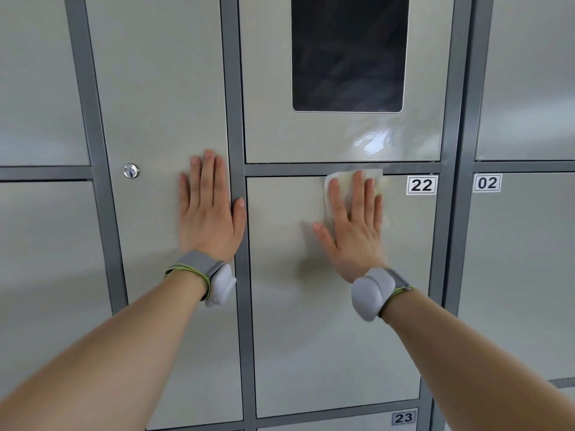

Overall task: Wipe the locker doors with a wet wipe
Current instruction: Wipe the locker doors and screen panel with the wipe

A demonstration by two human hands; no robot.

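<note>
My right hand (353, 225) lies flat, fingers straight, and presses a white wet wipe (378, 181) against the top of locker door 22 (336, 321). The wipe shows above and beside my fingertips, reaching the grey bar over the door. My left hand (208, 213) rests flat with spread fingers on the tall door (161, 88) to the left, its thumb on the grey upright. The panel above door 22 (267, 132) has a wet glossy patch near its lower right corner.
A dark screen window (348, 51) sits in the upper panel. A round key lock (131, 171) is left of my left hand. Number labels 22 (421, 185), 02 (487, 183) and 23 (403, 417) mark doors. Grey frame bars separate the doors.
</note>
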